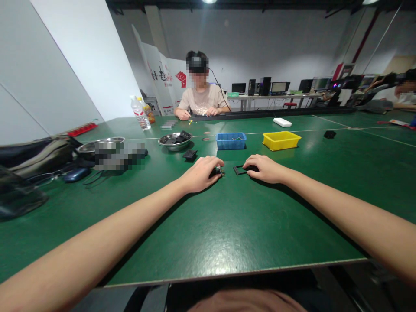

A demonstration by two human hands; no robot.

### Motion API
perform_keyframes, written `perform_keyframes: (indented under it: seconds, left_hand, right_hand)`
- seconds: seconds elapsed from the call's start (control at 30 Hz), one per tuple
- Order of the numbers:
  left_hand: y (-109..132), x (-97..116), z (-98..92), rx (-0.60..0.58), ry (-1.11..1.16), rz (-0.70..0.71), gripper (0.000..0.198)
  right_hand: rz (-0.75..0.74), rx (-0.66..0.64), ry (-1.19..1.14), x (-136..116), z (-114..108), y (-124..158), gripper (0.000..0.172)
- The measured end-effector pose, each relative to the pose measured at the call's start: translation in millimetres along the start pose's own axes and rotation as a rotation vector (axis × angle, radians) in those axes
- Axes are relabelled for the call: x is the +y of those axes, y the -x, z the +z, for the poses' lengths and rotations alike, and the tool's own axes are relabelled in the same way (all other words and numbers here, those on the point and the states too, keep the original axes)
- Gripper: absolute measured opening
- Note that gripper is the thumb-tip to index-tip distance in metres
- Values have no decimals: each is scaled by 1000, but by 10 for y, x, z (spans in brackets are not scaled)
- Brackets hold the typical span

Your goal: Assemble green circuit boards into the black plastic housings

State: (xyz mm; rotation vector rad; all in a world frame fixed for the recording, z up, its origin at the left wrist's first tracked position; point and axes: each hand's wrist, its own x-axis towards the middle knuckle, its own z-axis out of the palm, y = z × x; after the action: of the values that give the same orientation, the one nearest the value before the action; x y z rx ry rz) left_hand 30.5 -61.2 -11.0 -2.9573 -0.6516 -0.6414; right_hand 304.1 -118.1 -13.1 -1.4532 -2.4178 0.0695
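Note:
My left hand (202, 174) is closed round a small black part with metal prongs (221, 171), just above or on the green table; the fingers hide most of it. To its right, my right hand (264, 168) grips a thin black rectangular frame (239, 170) by its right side, the open middle facing up. A gap of bare table separates the two pieces. Beyond my left hand lies a loose black square part (190, 155). Behind that, a round metal bowl (175, 142) holds several black parts.
A blue basket (231, 142) with small pieces inside and a yellow basket (281, 141) stand past my hands. Farther right are a white box (282, 122) and a black object (329, 134). Bags, a metal bowl and bottles (140, 114) are left. A person (204, 95) sits opposite.

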Motion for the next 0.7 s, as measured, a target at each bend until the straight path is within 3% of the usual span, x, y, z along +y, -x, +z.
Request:
perform_keyframes:
  seconds: [0.4,0.7]
  left_hand:
    - [-5,-21,1,-2,-38,92,27]
    - [-10,35,19,53,-77,256,35]
  right_hand:
    - [13,-13,2,-20,-12,-1,27]
    - [7,-9,15,-12,-5,-5,26]
